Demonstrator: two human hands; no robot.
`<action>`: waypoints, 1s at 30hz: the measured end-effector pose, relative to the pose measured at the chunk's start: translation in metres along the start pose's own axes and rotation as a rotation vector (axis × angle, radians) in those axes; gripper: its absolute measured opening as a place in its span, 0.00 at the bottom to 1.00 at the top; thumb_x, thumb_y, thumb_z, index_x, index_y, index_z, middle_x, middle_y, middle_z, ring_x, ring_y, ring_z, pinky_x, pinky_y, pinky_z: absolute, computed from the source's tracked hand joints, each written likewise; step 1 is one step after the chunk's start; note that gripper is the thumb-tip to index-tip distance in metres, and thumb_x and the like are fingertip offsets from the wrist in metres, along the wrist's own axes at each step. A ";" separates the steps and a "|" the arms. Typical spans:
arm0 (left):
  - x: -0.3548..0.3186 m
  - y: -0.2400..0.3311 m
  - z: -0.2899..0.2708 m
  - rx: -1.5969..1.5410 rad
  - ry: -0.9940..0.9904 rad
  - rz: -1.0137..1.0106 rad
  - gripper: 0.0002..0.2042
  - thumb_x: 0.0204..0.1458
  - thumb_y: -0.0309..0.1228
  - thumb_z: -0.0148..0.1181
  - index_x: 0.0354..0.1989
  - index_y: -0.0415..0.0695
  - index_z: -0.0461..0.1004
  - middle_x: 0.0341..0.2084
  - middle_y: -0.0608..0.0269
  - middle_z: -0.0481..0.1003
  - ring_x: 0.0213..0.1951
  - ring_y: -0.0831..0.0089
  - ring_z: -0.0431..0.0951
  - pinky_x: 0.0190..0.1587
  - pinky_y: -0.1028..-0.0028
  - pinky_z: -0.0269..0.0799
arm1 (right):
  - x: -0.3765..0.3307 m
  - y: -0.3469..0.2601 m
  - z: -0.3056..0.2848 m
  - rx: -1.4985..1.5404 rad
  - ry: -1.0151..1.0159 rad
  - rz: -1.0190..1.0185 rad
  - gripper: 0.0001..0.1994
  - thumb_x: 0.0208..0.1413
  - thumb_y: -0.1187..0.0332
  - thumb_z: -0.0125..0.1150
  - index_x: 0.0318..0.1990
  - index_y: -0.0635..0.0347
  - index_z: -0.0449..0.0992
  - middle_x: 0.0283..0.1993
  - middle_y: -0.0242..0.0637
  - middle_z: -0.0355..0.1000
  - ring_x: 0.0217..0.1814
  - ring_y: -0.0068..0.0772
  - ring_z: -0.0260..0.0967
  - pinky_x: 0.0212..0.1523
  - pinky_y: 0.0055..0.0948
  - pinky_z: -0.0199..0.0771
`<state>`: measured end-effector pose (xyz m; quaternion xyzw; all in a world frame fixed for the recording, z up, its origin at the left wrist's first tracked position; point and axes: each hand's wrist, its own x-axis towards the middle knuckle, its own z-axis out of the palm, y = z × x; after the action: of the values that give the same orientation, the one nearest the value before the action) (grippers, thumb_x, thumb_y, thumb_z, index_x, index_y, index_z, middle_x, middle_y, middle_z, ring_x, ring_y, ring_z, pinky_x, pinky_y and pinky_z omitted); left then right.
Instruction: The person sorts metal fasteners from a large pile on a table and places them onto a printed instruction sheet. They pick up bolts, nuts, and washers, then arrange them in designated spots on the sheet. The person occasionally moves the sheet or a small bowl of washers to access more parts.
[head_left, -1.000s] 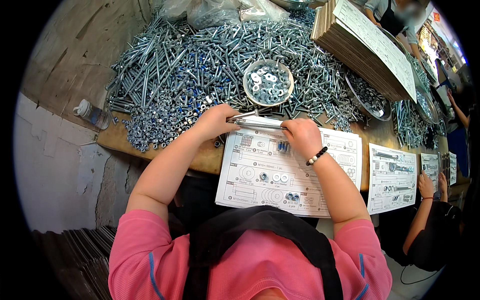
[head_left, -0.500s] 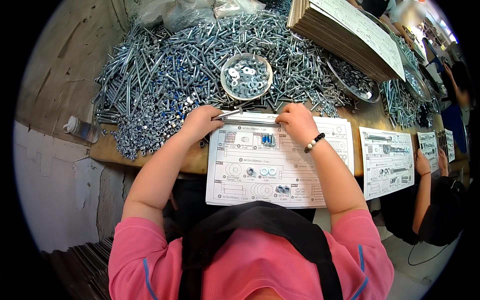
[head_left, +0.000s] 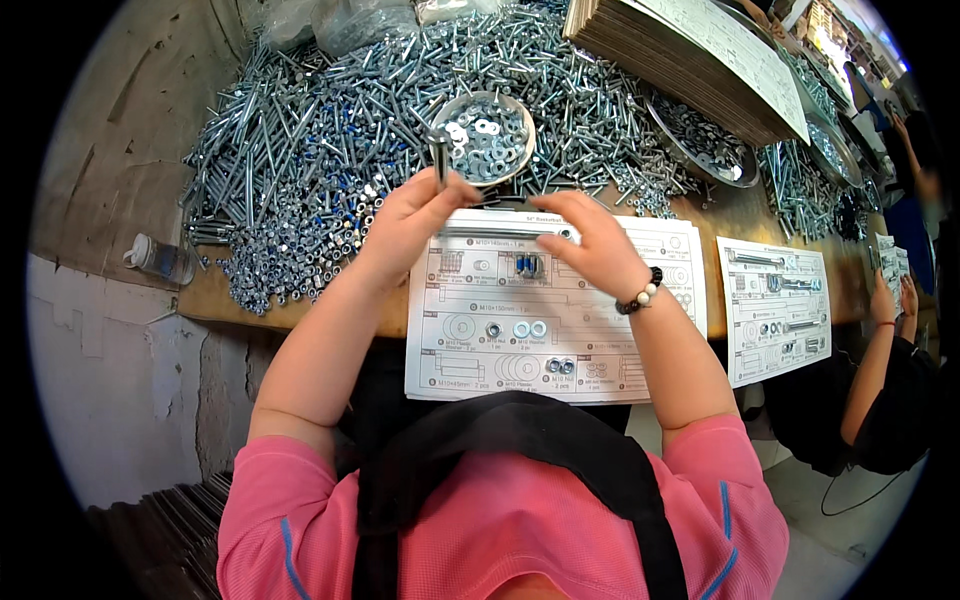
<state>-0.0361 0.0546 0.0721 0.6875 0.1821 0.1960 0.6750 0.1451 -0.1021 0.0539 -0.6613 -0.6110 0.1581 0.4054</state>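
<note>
My left hand (head_left: 405,222) is closed around a metal bolt (head_left: 440,155), which stands upright above the fingers in front of the washer bowl. Its lower end is hidden in the grip. Over the top of a printed sheet (head_left: 660,345), my right hand (head_left: 597,245) has thumb and fingers apart, with nothing seen between them. Beneath and between the hands, a long bolt (head_left: 497,231) lies along the sheet's upper edge. Short blue-marked bolts (head_left: 528,266), a nut (head_left: 493,330), two flat washers (head_left: 530,329) and a pair of nuts (head_left: 560,367) rest on the printed drawings.
A heap of loose bolts (head_left: 330,120) and nuts (head_left: 285,250) covers the table's back and left. The washer bowl (head_left: 530,150), a metal dish (head_left: 745,182) and a stack of cardboard sheets (head_left: 660,70) stand beyond. Rightward, another laid-out sheet (head_left: 780,345) lies near a co-worker's hands (head_left: 885,300).
My left hand has lifted and turned the bolt from lying flat to upright. My right hand has come off the long bolt, its fingers spreading. The sheet sits slightly higher in view.
</note>
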 end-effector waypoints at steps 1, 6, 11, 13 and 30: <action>0.001 0.006 0.013 -0.001 -0.027 0.079 0.16 0.55 0.40 0.50 0.42 0.39 0.72 0.34 0.69 0.69 0.37 0.78 0.65 0.45 0.76 0.60 | -0.001 -0.017 -0.002 0.052 -0.070 0.018 0.21 0.48 0.66 0.58 0.50 0.61 0.68 0.50 0.43 0.65 0.54 0.39 0.61 0.55 0.33 0.60; -0.007 0.012 0.054 -0.181 -0.128 0.045 0.17 0.52 0.38 0.56 0.44 0.38 0.72 0.28 0.70 0.67 0.30 0.80 0.64 0.37 0.82 0.60 | -0.025 -0.023 -0.010 0.129 -0.141 0.164 0.12 0.51 0.65 0.54 0.41 0.60 0.71 0.33 0.43 0.71 0.36 0.44 0.68 0.37 0.36 0.67; -0.022 -0.007 0.067 -0.053 -0.056 -0.189 0.11 0.47 0.25 0.58 0.40 0.38 0.73 0.24 0.69 0.70 0.26 0.80 0.69 0.28 0.80 0.63 | -0.083 0.006 -0.048 -0.158 -0.184 0.247 0.09 0.48 0.68 0.56 0.38 0.57 0.74 0.32 0.40 0.72 0.34 0.42 0.68 0.35 0.34 0.68; -0.030 -0.019 0.079 0.337 -0.155 -0.095 0.10 0.45 0.24 0.58 0.37 0.40 0.74 0.25 0.66 0.72 0.28 0.78 0.72 0.28 0.77 0.65 | -0.108 0.016 -0.055 -0.299 -0.174 0.213 0.08 0.46 0.68 0.58 0.36 0.56 0.75 0.31 0.37 0.71 0.34 0.41 0.68 0.35 0.33 0.68; -0.039 -0.049 0.102 1.012 -0.387 0.314 0.09 0.34 0.33 0.65 0.27 0.48 0.77 0.25 0.69 0.71 0.33 0.68 0.71 0.38 0.68 0.60 | -0.168 0.020 -0.072 -0.598 0.108 0.176 0.03 0.38 0.72 0.62 0.24 0.54 0.76 0.26 0.30 0.65 0.33 0.35 0.64 0.33 0.30 0.67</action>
<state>-0.0165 -0.0516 0.0209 0.9679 0.0219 0.0526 0.2448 0.1750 -0.2825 0.0358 -0.8089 -0.5486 -0.0295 0.2096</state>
